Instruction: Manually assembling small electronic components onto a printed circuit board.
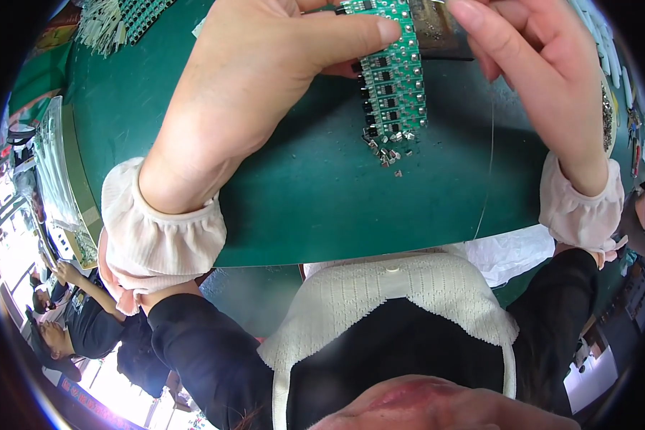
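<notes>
Closest to the lens, at the lower edge, is the person's own chest in a black top with a white knitted collar (401, 301). Above it spreads the dark green tabletop (315, 208), the largest thing in view, its near edge curving across the middle of the picture.

Both forearms rise from the lower edge, each in a black sleeve ending in a pale gathered cuff. One left hand (258, 79) is closed in a pinch: its thumb lies across the face of a green circuit board (393, 79) and the fingers sit behind it, so the board is gripped at its upper left part. One right hand (530, 64) is raised just right of the board with fingers drawn together near the board's top edge; what they pinch is cut off by the frame. A thin wire-like strand (489, 172) hangs down from that hand toward the tabletop's edge.

That single board is long and narrow, held above the tabletop, tilted slightly, with rows of small black components and silvery solder points running down its length. Below its lower end lies a small scatter of tiny metal bits (387, 154) on the tabletop; too small to count.

Far left, a tray of clear parts (54, 179) stands beside the tabletop.
</notes>
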Available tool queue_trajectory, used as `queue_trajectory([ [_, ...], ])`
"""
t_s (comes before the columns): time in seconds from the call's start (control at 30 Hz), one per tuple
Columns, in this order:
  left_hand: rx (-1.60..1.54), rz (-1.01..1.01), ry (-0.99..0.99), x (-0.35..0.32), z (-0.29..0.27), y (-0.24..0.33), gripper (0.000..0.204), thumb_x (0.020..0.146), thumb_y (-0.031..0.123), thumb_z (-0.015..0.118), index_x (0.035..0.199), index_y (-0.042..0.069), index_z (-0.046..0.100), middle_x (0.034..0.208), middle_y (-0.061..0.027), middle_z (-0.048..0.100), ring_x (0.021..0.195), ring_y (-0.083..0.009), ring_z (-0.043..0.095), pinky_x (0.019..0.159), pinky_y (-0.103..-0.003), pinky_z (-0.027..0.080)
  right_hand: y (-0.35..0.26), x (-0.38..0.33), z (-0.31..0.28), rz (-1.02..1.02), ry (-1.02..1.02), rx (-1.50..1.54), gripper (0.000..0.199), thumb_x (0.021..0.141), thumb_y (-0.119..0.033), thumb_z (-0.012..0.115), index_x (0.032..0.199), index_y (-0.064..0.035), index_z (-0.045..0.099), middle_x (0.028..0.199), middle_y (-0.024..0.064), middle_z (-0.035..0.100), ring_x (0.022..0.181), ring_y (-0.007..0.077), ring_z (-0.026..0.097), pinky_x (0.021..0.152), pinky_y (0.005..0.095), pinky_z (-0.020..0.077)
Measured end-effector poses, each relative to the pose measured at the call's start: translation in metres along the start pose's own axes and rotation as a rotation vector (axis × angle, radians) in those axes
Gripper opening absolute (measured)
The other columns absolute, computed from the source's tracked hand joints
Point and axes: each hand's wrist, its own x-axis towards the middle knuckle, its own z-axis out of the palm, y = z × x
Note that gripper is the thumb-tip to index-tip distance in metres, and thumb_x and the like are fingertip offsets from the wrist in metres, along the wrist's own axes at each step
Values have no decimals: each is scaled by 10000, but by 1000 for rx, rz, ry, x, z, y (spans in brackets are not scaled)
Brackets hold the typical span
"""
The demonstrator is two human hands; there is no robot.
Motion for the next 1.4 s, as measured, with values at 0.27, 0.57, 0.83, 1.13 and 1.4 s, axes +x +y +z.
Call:
queue_trajectory([
  [0.27,-48,57,-20,1,-2,-7,361,882,-137,695,1171,2,528,1065,-83,676,882,-101,678,745,-202,563,8,3,11,-204,96,-147,117,968,-1,645,1021,-26,544,737,-42,581,573,-28,446,502,161,293],
  [0.57,-58,140,-89,10,-10,-11,350,887,-122,705,1159,2,523,1047,-98,682,850,-98,680,722,-193,563,10,3,13,-300,115,-251,115,969,-7,648,1026,-16,548,711,-46,586,551,-33,441,487,153,286],
  [0.83,-51,66,10,-3,-2,-3,346,888,-108,714,1160,1,529,1018,-93,696,834,-97,680,695,-190,553,12,5,15,-318,122,-257,117,967,-12,656,1020,-19,552,714,-49,589,556,-35,443,493,149,289],
  [1.13,-5,66,28,-3,-2,0,343,893,-88,723,1163,3,533,1007,-99,706,813,-99,679,680,-199,547,2,7,19,-272,114,-225,121,962,-9,663,997,-19,548,709,-51,592,557,-35,455,492,149,292],
  [1.4,-446,683,-747,44,-26,-41,344,888,-113,717,1150,8,531,984,-88,700,810,-102,684,708,-197,572,16,10,17,-328,112,-51,132,964,-5,673,991,-12,543,731,-21,607,569,-10,516,493,146,340],
])
